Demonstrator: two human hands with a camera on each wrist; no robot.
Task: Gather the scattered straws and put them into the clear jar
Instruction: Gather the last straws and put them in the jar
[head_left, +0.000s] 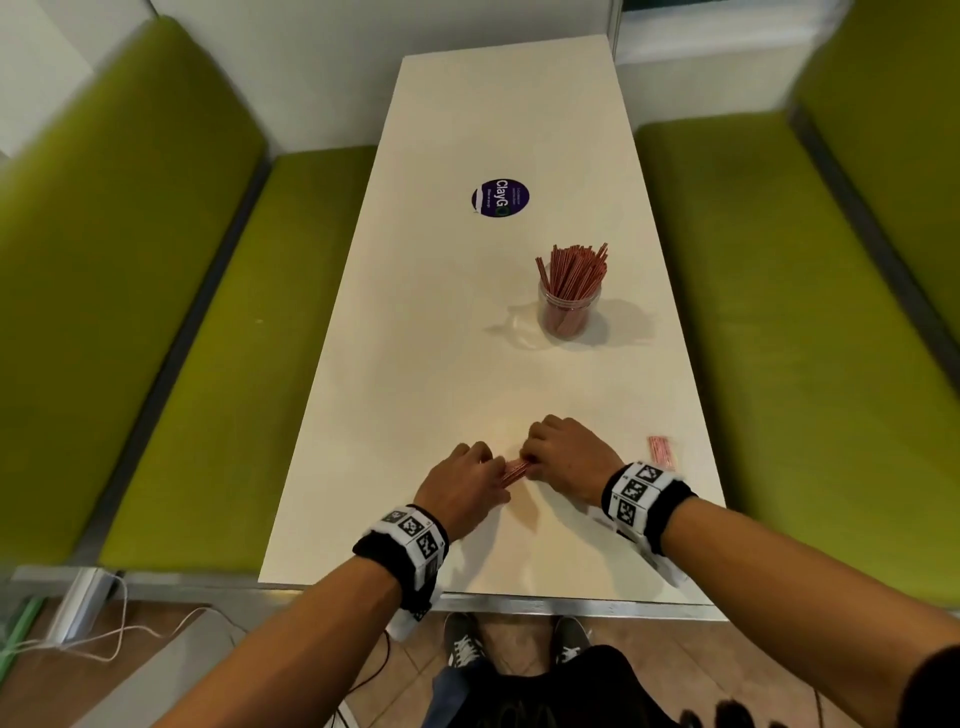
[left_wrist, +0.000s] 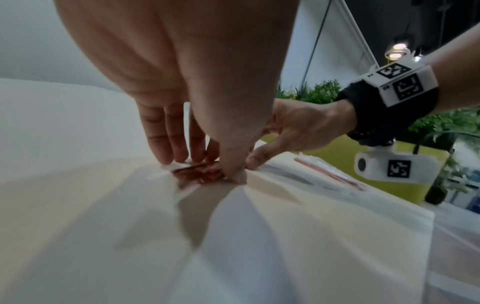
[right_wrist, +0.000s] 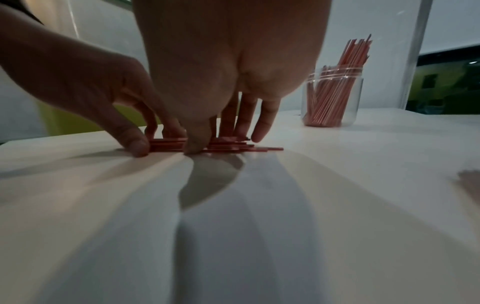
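A bundle of red straws (head_left: 515, 470) lies flat on the white table (head_left: 467, 364) near its front edge. My left hand (head_left: 488, 465) pinches the bundle's left end between thumb and fingers. My right hand (head_left: 532, 460) pinches the right end the same way. In the right wrist view the right hand (right_wrist: 218, 142) straddles the straws (right_wrist: 259, 148), whose ends stick out to the right. The left wrist view shows the left hand (left_wrist: 205, 168) over the straws (left_wrist: 192, 171). The clear jar (head_left: 569, 312), with many red straws standing in it, stands farther back on the right.
A second small pile of straws (head_left: 661, 449) lies near the table's right edge, beside my right wrist. A round purple sticker (head_left: 500, 198) is on the table farther back. Green benches (head_left: 208, 338) flank the table on both sides.
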